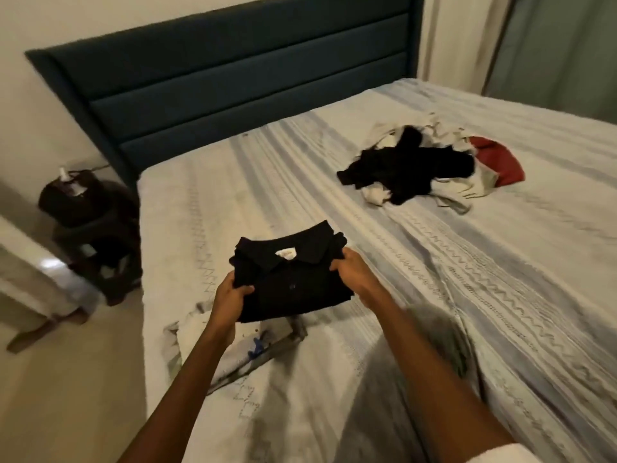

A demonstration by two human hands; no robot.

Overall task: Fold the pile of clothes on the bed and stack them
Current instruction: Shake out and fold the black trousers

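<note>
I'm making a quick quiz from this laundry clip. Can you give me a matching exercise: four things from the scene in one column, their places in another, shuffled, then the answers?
Things:
1. folded black polo shirt
2. unfolded clothes pile
3. dark bedside stool
4. white garment

Places:
A. on the floor left of the bed
B. far side of the bed, to the right
C. held between left hand and right hand
D. on the bed's near edge, under the shirt

Pairs: 1-C, 2-B, 3-A, 4-D

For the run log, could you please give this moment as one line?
left hand: grips folded black polo shirt | right hand: grips same shirt | unfolded pile: far right on bed
</note>
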